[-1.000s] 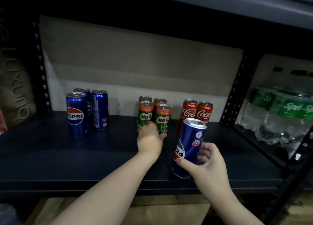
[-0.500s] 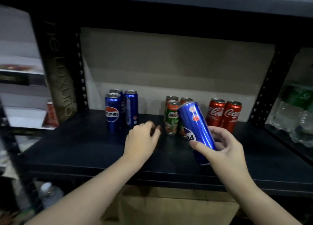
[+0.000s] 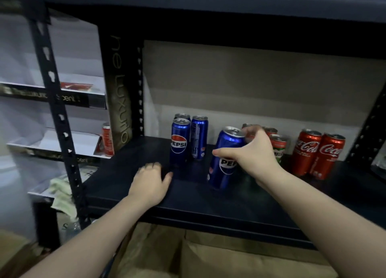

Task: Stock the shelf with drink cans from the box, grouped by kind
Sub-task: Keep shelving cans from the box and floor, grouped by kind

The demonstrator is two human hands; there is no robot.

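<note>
My right hand [image 3: 253,153] grips a blue Pepsi can [image 3: 224,162] near its top; the can tilts slightly and its base is at the dark shelf board [image 3: 208,198]. Three more Pepsi cans [image 3: 180,142] stand upright just to its left at the back. My left hand [image 3: 149,183] rests on the shelf in front of them, fingers loosely curled, holding nothing. Behind my right hand stand the green Milo cans [image 3: 278,146], partly hidden. Two red Coca-Cola cans [image 3: 317,152] stand at the right.
A brown cardboard box [image 3: 208,256] sits below the shelf. A black perforated upright [image 3: 56,110] stands at the left, with white display shelves and a red can [image 3: 107,139] behind it. Another upright [image 3: 367,135] bounds the shelf at the right.
My right hand carried the Pepsi can leftward from in front of the Coke and Milo cans toward the Pepsi group and turned it upright. My left hand left the Milo cans and moved left.
</note>
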